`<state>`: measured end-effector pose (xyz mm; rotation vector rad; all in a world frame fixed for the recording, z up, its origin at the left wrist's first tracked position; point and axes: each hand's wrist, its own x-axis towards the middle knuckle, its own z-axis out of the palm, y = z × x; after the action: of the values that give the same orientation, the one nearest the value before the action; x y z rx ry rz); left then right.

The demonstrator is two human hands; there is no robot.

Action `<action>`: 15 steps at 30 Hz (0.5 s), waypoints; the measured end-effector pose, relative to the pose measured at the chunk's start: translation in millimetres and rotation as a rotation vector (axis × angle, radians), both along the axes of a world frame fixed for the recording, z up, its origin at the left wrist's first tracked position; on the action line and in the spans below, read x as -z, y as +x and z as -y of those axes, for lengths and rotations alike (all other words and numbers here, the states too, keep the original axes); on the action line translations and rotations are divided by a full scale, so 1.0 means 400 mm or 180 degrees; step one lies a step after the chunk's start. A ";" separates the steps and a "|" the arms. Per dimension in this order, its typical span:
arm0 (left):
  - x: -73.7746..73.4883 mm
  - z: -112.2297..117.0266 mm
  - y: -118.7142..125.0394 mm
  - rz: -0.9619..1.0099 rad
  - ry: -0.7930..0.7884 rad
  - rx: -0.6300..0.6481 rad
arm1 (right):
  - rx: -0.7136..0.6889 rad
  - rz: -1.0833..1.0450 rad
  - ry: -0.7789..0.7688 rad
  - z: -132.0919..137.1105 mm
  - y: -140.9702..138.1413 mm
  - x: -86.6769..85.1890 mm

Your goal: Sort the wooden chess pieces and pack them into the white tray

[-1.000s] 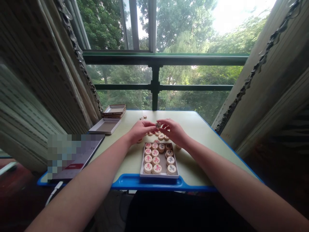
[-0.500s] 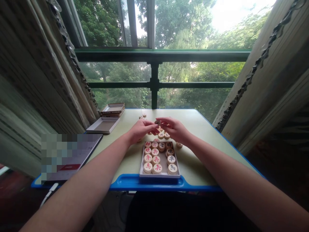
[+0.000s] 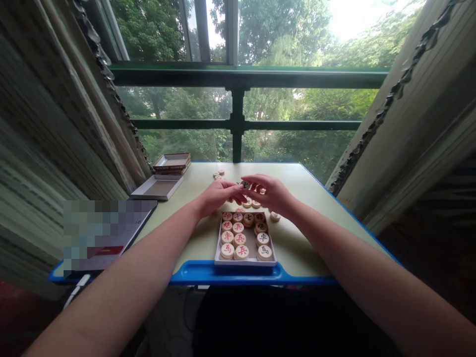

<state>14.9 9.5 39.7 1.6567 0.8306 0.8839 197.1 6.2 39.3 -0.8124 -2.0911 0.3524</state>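
Beyond the tray, my left hand [image 3: 219, 194] and my right hand [image 3: 273, 192] meet over some loose Chinese chess pieces. A round wooden chess piece [image 3: 245, 185] with a dark character is pinched between the fingertips of both hands. Below them stands a shallow white box tray [image 3: 250, 264] with pieces in stacks. Red-marked pieces [image 3: 241, 252] fill its two left columns, black-marked pieces [image 3: 264, 252] its right one. A bare gap of tray floor [image 3: 252, 243] shows between them. Loose pieces [image 3: 256, 203] lie partly hidden under my hands.
One loose piece [image 3: 275, 216] sits right of the tray, and a few pieces [image 3: 218, 174] lie farther back. At left are a white box lid [image 3: 158, 187], stacked brown boxes [image 3: 173, 161] and a tablet-like device [image 3: 111, 248] with a cable. The table [image 3: 316, 238] has a blue edge.
The view has tipped slightly, so the scene sits higher. Between my fingertips the piece has turned and its dark character faces me more. The tray's stacks look the same.
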 end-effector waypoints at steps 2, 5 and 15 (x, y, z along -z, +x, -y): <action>-0.003 0.002 0.000 0.0002 0.0060 -0.0031 | 0.0106 0.0055 0.0137 0.004 0.002 -0.005; -0.006 0.004 -0.001 0.0003 0.0147 -0.0079 | 0.0245 0.0121 0.0355 0.011 0.005 -0.015; -0.005 0.010 0.000 -0.0028 0.0120 0.0073 | 0.0119 0.0481 0.0697 0.044 0.016 -0.067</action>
<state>14.7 5.6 41.6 1.7009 0.8038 0.8816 203.6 -11.3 66.2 -0.7653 -2.2041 0.0405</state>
